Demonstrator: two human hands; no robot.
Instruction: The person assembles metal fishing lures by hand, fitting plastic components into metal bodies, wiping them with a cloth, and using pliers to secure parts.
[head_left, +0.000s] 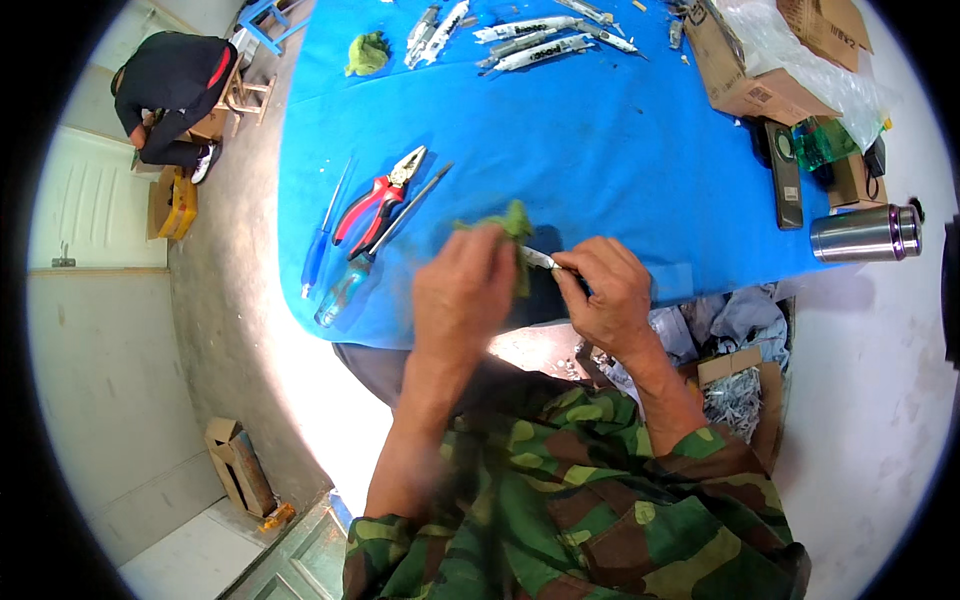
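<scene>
My left hand (pixel 462 292) grips a green rag (pixel 514 224) and presses it around one end of a small shiny metal part (pixel 538 260). My right hand (pixel 608 296) pinches the other end of that part between thumb and fingers. Both hands hover over the near edge of the blue table (pixel 600 150). Just left of my left hand lie red-handled pliers (pixel 378 200), a screwdriver with a blue-green handle (pixel 350 280) and a thin blue screwdriver (pixel 322 235).
Several silvery metal parts (pixel 530 40) and another green rag (pixel 366 54) lie at the far side. Cardboard boxes (pixel 745 70), a black device (pixel 783 172) and a steel flask (pixel 866 232) sit at right. A box of metal pieces (pixel 738 398) stands by my right side. Another person (pixel 170 95) crouches far left.
</scene>
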